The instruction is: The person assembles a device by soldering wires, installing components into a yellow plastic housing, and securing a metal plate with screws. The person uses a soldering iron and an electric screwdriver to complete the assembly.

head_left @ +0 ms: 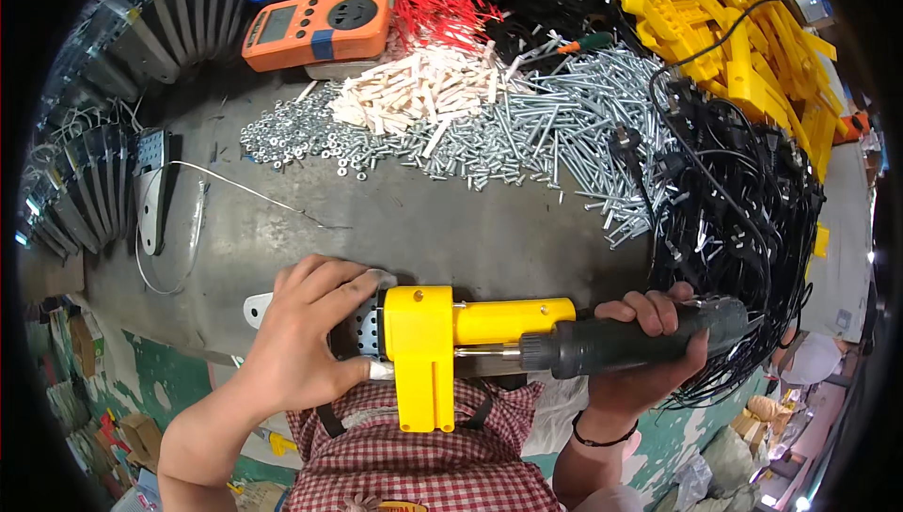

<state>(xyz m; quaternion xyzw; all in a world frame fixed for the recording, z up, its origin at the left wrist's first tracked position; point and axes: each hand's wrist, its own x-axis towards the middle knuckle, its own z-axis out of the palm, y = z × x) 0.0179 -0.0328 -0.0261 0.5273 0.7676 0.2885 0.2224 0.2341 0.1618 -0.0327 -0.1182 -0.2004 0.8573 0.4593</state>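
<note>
My left hand (306, 329) is closed round a metal part with a perforated face (369, 328); most of it lies under the palm, and a pale rounded end sticks out on the left. A yellow plastic housing (419, 329) meets its right end, with a tubular arm reaching right and a block hanging toward me. My right hand (656, 313) grips a dark electric screwdriver (597, 347) lying level. Its thin bit points left and reaches the housing's right side, below the tubular arm. Whether a screw sits at the bit's tip cannot be made out.
Beyond my hands lie piles of long screws (555, 122), nuts (292, 131) and pale strips (414, 89). An orange multimeter (318, 31) is at the back. Black cables (734, 202) and yellow housings (724, 23) crowd the right. Dark metal parts (89, 183) line the left.
</note>
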